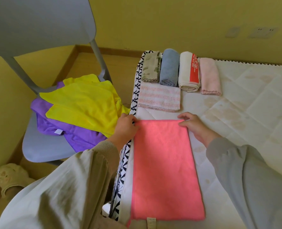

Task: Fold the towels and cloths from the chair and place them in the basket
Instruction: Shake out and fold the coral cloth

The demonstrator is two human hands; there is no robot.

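Note:
A pink cloth (165, 169) lies folded lengthwise on the white mattress (246, 109), along its left edge. My left hand (126, 125) pinches the cloth's far left corner. My right hand (192, 125) pinches its far right corner. On the grey chair (43, 146) to the left lie a yellow cloth (82, 103) and a purple cloth (81, 134) under it. Folded pieces sit at the mattress's far end: a camouflage cloth (151, 67), a blue towel (169, 68), a white towel with a red band (189, 71), a pale pink cloth (209, 76) and a pink-striped cloth (160, 99). No basket is in view.
A yellow wall (170, 19) stands behind the mattress, with a wooden skirting along the floor. A beige slipper (10, 177) lies on the floor at the lower left, beside the chair. The mattress's right half is bare quilted fabric.

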